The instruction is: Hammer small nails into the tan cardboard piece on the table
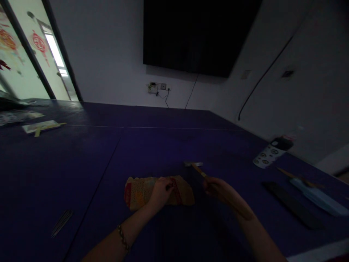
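A tan patterned piece [136, 193] with dark red bands and an uneven edge lies flat on the purple table; its exact kind is hard to make out in the dim light. On top of it rests my left hand [160, 191], fingers drawn together in a pinch. Whatever they hold is too dark and small to name. My right hand [216, 187] is wrapped around the wooden handle of a hammer [198, 169]. The metal head is beyond the hand, to the right of and above the patterned piece. The handle's rear end runs back along my forearm.
Thin metal rods [62, 222] lie at the left. On the right are a dark flat bar [291, 203], a light blue object [317, 196] and a patterned cylindrical container [268, 154]. Papers [42, 126] sit far left. A seam crosses the purple table [152, 145]; walls stand behind.
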The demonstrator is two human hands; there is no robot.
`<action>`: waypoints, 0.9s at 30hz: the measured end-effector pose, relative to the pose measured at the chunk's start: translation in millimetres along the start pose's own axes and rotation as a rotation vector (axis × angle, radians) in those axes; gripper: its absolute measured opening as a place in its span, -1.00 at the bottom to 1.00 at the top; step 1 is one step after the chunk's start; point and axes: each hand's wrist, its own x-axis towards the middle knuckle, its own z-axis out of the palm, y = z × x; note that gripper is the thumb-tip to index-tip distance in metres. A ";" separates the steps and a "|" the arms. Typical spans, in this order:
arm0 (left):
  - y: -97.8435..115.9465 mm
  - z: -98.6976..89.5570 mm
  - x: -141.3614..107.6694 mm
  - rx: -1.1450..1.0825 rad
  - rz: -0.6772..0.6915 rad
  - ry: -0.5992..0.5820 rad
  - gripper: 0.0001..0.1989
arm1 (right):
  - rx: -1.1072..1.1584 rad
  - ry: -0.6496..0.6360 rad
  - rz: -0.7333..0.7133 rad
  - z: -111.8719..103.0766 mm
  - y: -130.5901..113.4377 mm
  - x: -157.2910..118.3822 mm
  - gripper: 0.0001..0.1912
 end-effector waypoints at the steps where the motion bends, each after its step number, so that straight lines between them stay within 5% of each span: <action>1: 0.4 0.1 -0.3 0.000 0.002 0.004 -0.86 | 0.130 -0.056 0.014 0.8 -4.1 -4.6 -0.77; 5: 1.1 -1.3 -0.9 0.008 0.008 0.002 -0.87 | 0.695 -0.221 0.087 11.5 -15.1 -17.2 -0.76; 7: 1.0 -2.6 -0.5 -0.005 -0.004 -0.006 -0.88 | 0.807 -0.254 0.043 17.5 -16.2 -21.2 -0.80; 13: 1.6 -5.1 3.8 -0.079 -0.127 0.014 -0.88 | 0.721 -0.141 -0.173 35.8 3.4 -52.0 -0.61; 18: 7.9 -3.9 11.0 -0.015 -0.180 -0.060 -0.89 | 0.617 0.014 -0.111 53.3 33.8 -81.9 -0.39; 27: 15.0 -3.7 12.1 0.080 -0.237 -0.112 -0.91 | 0.579 0.132 -0.170 84.6 56.6 -97.8 -0.42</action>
